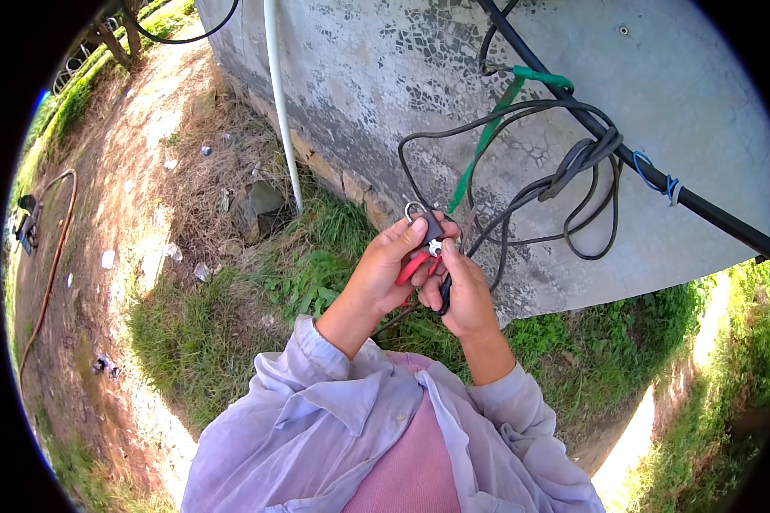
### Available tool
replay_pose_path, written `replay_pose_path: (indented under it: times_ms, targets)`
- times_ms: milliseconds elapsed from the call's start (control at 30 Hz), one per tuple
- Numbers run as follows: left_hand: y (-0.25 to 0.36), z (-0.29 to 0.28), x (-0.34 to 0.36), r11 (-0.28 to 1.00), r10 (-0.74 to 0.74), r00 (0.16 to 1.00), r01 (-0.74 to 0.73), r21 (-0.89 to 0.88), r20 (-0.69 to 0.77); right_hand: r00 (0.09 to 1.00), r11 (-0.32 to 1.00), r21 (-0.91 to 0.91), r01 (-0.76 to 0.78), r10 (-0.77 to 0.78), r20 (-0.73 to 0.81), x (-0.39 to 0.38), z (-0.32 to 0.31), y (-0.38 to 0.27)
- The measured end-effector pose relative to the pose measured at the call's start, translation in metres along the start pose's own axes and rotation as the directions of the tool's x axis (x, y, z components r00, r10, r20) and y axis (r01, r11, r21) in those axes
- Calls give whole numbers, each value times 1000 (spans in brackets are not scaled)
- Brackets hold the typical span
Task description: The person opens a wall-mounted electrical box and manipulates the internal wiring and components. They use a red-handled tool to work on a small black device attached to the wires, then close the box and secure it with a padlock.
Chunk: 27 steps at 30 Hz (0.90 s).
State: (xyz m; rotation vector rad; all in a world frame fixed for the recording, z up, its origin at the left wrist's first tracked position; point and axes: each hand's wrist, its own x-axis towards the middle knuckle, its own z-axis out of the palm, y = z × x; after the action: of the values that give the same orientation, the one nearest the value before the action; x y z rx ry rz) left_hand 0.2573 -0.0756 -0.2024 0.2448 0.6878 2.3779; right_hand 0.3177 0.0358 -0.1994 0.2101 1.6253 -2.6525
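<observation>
"Dark grey padlock (431,226), noted. Where was it against the grip?"

"At the fingertips of the left hand (383,269). Thumb lay on its face, fingers bent behind it. Silvery shackle (413,208) stuck out past the thumb tip, top end up."

"So the left grip was closed?"

"Yes, on the padlock. Whether the shackle was locked, couldn't tell, too small."

"Right hand (469,299)?"

"Closed too. Thumb and fingers pinched a small silvery piece (435,248) just below the padlock's lower end. Couldn't tell if any of it sat inside the padlock."

"Other bits in the grip?"

"Red strip (411,269) between the hands, up against the left fingers. Slim black piece (445,295) under the right fingers, by the palm."

"Position overall?"

"Padlock was held in the air before the chest; in view it showed at the lower edge of the grey concrete wall (684,85)."

"And on the wall?"

"Black pipe (710,210) slanted from its top edge to its right edge. Dark cable (565,171) hung there in loops. Green strap (486,150) ran from the pipe down toward the hands. White pipe (280,103) stood near the left edge, grass (316,278) along the foot."
</observation>
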Motion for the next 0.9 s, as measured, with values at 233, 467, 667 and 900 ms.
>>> replay_pose_path:
  times_ms: [233,467,667,900]
  targets:
    - [-2,1,4,993,-47,999,45,-112,-15,964,873,425,-240,165,207,1,-6,-6]
    - [0,-10,3,994,-46,994,55,-92,95,892,706,561,-432,242,381,2,-11,-4]
    - [-2,-4,-1,1000,13,993,-11,-13,115,930,771,545,-329,164,330,-4,-7,-1]
    - [11,9,0,992,20,999,-24,120,34,1000,1000,-21,-19,18,-7,-2,-2,-13]
